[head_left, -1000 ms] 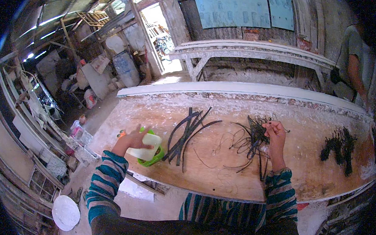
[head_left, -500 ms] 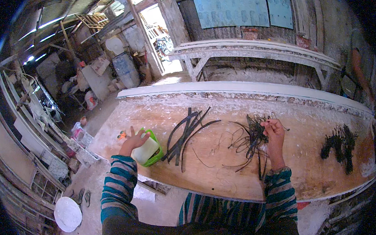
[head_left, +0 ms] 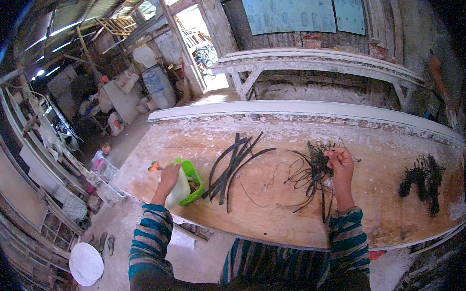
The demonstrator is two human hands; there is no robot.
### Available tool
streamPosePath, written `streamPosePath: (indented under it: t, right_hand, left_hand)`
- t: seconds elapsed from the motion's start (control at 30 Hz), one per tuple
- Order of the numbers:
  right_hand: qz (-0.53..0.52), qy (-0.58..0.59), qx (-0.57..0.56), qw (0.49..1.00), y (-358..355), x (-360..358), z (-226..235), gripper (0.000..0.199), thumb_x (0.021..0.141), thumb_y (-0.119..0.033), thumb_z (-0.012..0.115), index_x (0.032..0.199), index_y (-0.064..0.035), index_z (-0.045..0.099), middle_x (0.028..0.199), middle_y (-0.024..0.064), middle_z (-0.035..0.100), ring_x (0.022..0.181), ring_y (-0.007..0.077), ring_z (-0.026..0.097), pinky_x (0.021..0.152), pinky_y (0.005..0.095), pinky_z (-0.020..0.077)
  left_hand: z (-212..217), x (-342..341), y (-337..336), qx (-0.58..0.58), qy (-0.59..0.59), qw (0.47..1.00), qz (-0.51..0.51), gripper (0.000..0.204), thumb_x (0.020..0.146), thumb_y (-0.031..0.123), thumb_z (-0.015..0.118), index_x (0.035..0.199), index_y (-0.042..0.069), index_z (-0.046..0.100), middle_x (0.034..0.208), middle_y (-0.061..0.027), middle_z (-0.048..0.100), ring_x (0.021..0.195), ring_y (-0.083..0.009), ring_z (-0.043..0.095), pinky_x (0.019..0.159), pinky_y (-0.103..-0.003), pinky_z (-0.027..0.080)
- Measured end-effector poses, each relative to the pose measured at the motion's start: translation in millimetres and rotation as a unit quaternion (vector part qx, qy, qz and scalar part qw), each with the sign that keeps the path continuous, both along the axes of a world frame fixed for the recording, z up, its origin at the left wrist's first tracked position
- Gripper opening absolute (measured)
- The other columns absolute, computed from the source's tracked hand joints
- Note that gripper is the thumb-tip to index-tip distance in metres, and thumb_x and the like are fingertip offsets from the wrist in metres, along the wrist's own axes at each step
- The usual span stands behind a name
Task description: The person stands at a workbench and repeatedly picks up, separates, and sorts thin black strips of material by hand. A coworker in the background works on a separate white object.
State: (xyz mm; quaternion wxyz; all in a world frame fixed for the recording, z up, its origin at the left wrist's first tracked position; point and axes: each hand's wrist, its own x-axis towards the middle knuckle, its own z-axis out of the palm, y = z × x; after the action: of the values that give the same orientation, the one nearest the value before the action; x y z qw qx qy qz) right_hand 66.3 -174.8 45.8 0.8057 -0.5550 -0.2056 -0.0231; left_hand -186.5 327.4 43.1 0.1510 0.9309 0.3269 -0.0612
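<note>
A person in striped teal sleeves stood at a long wooden worktop (head_left: 377, 206), seen from above. Nearest, the left hand (head_left: 167, 178) was closed around a pale plastic bottle (head_left: 179, 190), tilted over a small green tub (head_left: 193, 181) at the worktop's left edge; an orange-handled tool (head_left: 154, 167) lay just beside the tub. The right hand (head_left: 339, 162) rested farther right, its grip pinched shut on a tangle of thin black wires (head_left: 316, 168), with loose strands trailing toward the person. Between the two hands lay a bundle of thick black strips (head_left: 234, 164), its long axis running from the near left, close to the tub, up toward the far right. The strips lay to the right of the left hand, which was clearly the nearer one; the right hand was well apart from them. A second dark clump (head_left: 423, 179) sat alone near the worktop's right end. Beyond the worktop stood a white trestle bench (head_left: 321, 63), blue panels (head_left: 298, 12) on the wall, and a cluttered workshop at far left. A white disc (head_left: 85, 263) lay on the floor below.
</note>
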Motion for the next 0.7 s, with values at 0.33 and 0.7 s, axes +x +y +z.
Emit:
streamPosePath:
  t: [0.33, 0.7]
  right_hand:
    - [-0.014, -0.003, -0.004, 1.0, 2, -2, 1, 0.009, 0.083, -0.012, 0.057, 0.088, -0.0054, 0.054, 0.082, 0.0046, 0.062, 0.068, 0.0083, 0.054, 0.055, 0.0206, 0.0418]
    - [-0.005, 0.002, -0.002, 1.0, 1, 2, -2, 0.009, 0.084, -0.011, 0.056, 0.09, -0.0048, 0.054, 0.083, 0.0066, 0.063, 0.07, 0.0083, 0.056, 0.056, 0.0197, 0.0426]
  left_hand:
    - [20, -7, -45, -0.004, -0.07, 0.992, 0.103, 0.091, 0.067, 0.07, 0.046, 0.139, 0.02, 0.018, 0.14, -0.0263, 0.012, 0.13, -0.0429, 0.007, 0.104, -0.05, 0.006]
    - [29, 11, -81, 0.07, -0.021, 0.989, 0.131, 0.096, 0.062, 0.075, 0.048, 0.138, 0.025, 0.018, 0.139, -0.0247, 0.014, 0.126, -0.0481, 0.008, 0.095, -0.062, 0.018]
